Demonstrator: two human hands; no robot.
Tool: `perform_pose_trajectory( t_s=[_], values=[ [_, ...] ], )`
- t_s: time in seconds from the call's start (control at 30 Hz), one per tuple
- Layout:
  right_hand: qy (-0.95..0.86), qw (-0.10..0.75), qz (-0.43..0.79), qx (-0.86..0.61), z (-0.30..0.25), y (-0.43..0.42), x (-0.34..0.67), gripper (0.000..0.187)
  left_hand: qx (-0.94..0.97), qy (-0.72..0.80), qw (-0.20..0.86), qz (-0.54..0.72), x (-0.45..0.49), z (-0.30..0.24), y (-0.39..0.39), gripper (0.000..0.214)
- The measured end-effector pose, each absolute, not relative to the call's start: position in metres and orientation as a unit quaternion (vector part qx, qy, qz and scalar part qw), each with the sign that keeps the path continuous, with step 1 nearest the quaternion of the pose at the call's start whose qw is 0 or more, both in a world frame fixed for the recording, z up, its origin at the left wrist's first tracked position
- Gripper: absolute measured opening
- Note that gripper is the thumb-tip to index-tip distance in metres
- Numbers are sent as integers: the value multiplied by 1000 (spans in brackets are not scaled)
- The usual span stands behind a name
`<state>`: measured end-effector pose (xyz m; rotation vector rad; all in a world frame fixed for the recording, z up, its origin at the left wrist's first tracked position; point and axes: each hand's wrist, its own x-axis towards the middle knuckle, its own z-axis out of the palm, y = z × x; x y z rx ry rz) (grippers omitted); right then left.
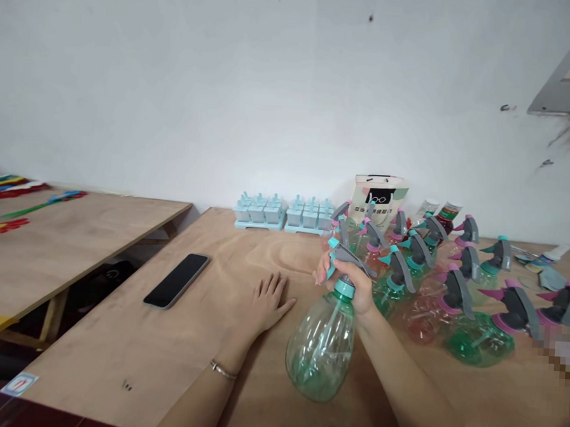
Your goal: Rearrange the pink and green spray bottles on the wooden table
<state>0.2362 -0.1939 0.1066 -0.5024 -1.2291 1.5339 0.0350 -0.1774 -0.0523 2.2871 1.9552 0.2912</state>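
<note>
My right hand point(352, 284) is closed around the neck and trigger of a green spray bottle point(323, 346). Its see-through ribbed body hangs below the hand, slightly tilted, with a grey and teal spray head on top. The bottle is held close to the camera, in front of the wooden table point(201, 356). My left hand point(271, 302) lies flat on the tabletop, fingers spread, left of the bottle and apart from it. Several more spray bottles point(481, 338), green or pink with grey heads, stand crowded to the right.
A black phone point(177, 280) lies left of my left hand. Light-blue popsicle molds point(260, 215) stand at the table's back, beside a printed paper bag point(378, 202). A second table point(73, 240), holding colourful fuzzy strips point(9, 187), is at the left across a gap.
</note>
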Motion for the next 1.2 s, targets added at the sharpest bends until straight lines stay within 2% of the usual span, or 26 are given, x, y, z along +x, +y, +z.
perform_pose_trajectory(
  t_s=[0.13,0.4,0.5,0.6,0.73,0.8,0.9,0.97,1.07,1.13,1.2],
  values=[
    [-521,548,621,-209,105,-195,233,26,754,648,65,88,35,-50,-178,69],
    [-525,517,648,-191,95,-193,232,26,756,642,70,105,34,-53,-178,71],
    [-555,520,617,-203,94,-195,231,23,750,643,84,128,33,-55,-177,71],
    [-598,532,549,-244,91,-196,227,21,738,629,123,211,29,-58,-173,66],
    [-656,512,469,-294,78,-194,216,23,657,549,262,445,26,-59,-169,62],
    [-661,516,447,-311,66,-191,211,26,616,471,346,528,28,-57,-172,67],
    [-654,540,405,-340,48,-185,204,27,633,336,418,558,34,-54,-182,79],
    [-648,558,379,-353,40,-182,200,27,701,275,391,529,39,-53,-189,91],
    [-640,572,353,-373,33,-182,197,28,787,283,254,486,45,-53,-197,112],
    [-636,572,333,-398,32,-183,194,33,788,327,166,495,51,-53,-200,106],
    [-629,560,331,-426,32,-186,191,43,762,372,132,513,58,-53,-204,88]
  ],
)
